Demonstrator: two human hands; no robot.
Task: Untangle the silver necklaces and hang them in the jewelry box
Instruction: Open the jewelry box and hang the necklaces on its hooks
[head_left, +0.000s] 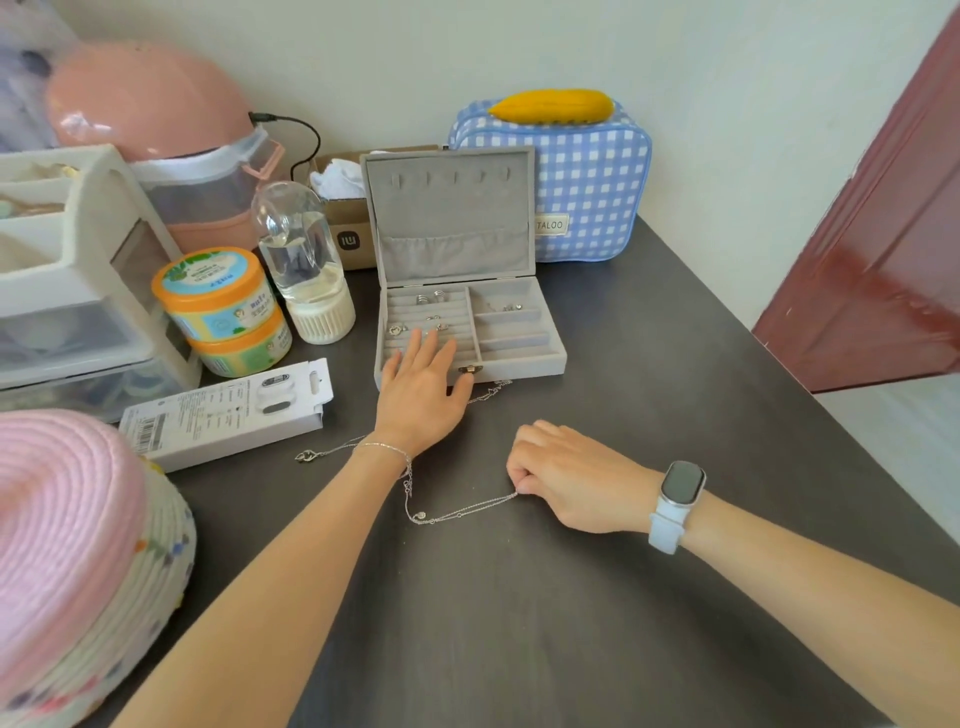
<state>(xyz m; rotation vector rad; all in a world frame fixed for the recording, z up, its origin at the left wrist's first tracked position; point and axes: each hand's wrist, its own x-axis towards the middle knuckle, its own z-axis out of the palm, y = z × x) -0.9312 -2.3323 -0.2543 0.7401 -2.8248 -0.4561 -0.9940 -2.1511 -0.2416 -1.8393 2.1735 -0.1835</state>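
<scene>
A grey velvet jewelry box (519, 364) stands open on the dark table, its lid upright with a row of hooks (452, 177) and several rings in the tray. My left hand (423, 387) lies flat with straight fingers on the box's front left corner. My right hand (566, 475) is curled and pinches the end of a silver necklace (457, 514) lying on the table. A second silver chain (324, 452) with a pendant runs out from under my left wrist to the left, and another stretch of chain (491, 392) lies by the box's clasp.
A white carton (228, 413) lies left of my left hand. Behind it stand stacked orange-lidded jars (221, 301), a clear bottle (306, 265) and a white drawer unit (67, 270). A blue checked bag (587, 182) sits behind the box. A pink-lidded basket (78, 561) fills the near left.
</scene>
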